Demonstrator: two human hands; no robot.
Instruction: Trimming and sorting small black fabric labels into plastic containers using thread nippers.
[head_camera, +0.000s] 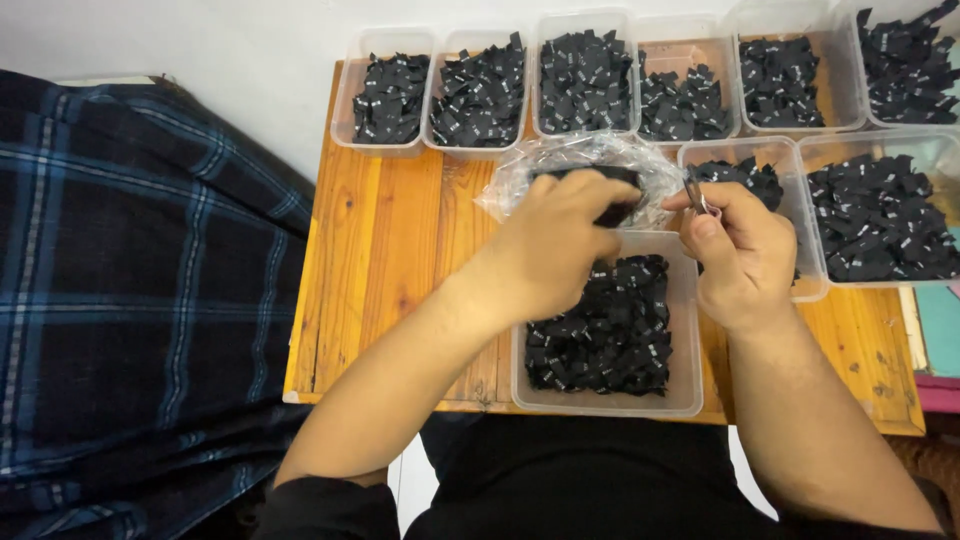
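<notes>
My left hand (560, 245) grips a clear plastic bag (560, 165) with a black bundle inside it, held above a clear tub (690, 340) full of small black fabric labels (605, 325). My right hand (745, 255) is closed on small metal scissors (697, 192), whose tip touches the right end of the bag. Both hands hover over the near tub at the table's front edge.
A wooden table (390, 260) carries a back row of several clear tubs (385, 95) of black labels, and two more tubs (880, 215) at the right. A dark blue plaid cloth (130, 290) lies to the left, off the table.
</notes>
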